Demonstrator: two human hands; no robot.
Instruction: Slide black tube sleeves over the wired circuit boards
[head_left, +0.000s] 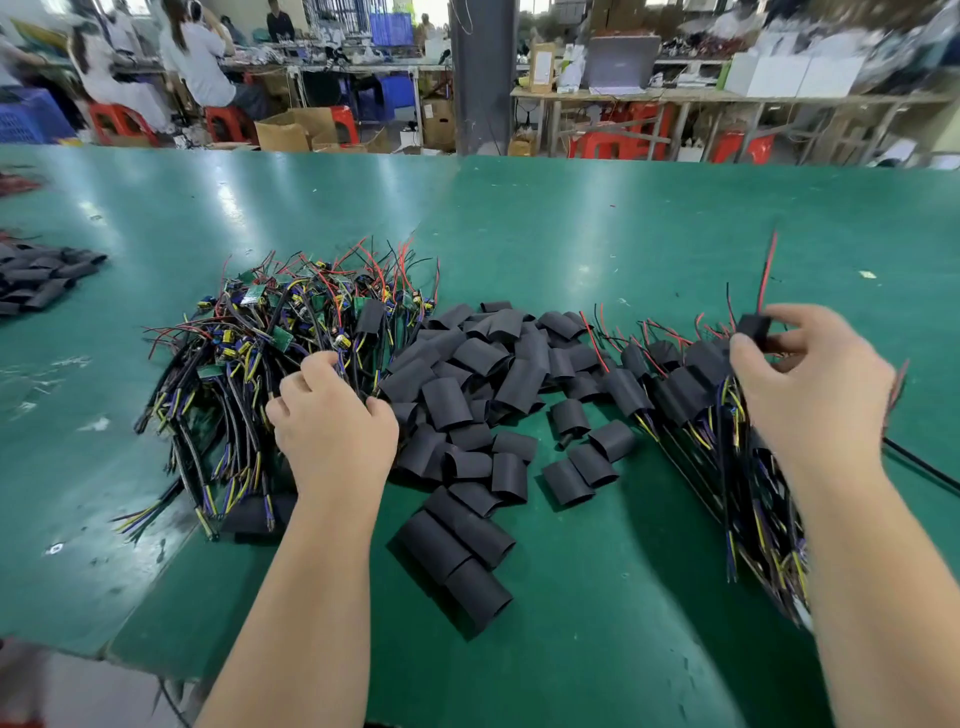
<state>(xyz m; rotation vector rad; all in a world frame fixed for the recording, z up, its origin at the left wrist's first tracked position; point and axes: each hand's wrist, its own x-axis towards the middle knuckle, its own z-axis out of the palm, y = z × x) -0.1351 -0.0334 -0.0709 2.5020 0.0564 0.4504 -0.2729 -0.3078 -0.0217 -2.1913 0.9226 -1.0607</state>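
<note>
Both hands at work over three heaps on a green table (571, 218).

The left hand (332, 426) reaches into the tangle of bare boards (270, 332) on the left, fingers curled down around their wires. The right hand (810, 384) pinches a sleeved board (753, 327) between thumb and fingertips, red wire pointing up, just above the finished pile (691, 395) on the right. Loose sleeves (478, 384) lie heaped between the two hands, some spilling toward the near edge. A second sleeve heap (36, 280) sits at the far left, well apart.
</note>
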